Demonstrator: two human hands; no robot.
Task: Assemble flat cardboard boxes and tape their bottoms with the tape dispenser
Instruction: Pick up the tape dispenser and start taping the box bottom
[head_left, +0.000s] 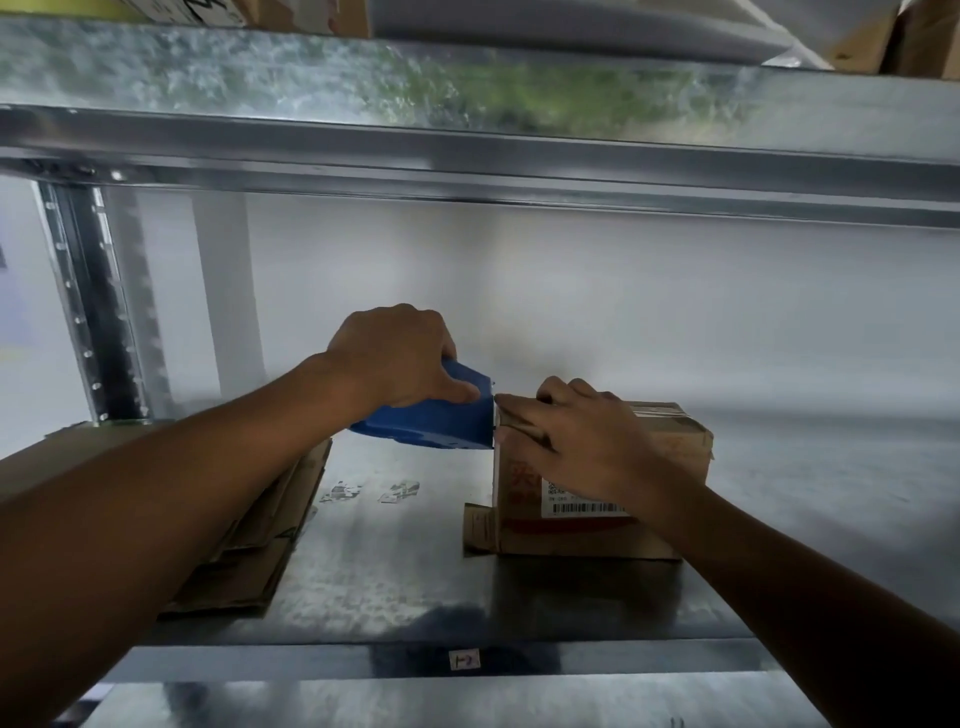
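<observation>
box (675, 447) stands on shelf (415, 571), at 4 o'clock of the view | left hand (395, 358) grips tape dispenser (441, 426) at the box's 9 o'clock edge | right hand (576, 436) presses flat on top | box seems light, thin-walled, may slide or dent: steady it from above, near corners

Left grip (395, 358) curled, right grip (571, 441) spread flat

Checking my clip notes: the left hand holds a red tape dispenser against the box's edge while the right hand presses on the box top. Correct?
Only the colour is wrong: the head view shows the tape dispenser is blue. The left hand holds it against the edge of the box while the right hand presses on the box top.
</observation>
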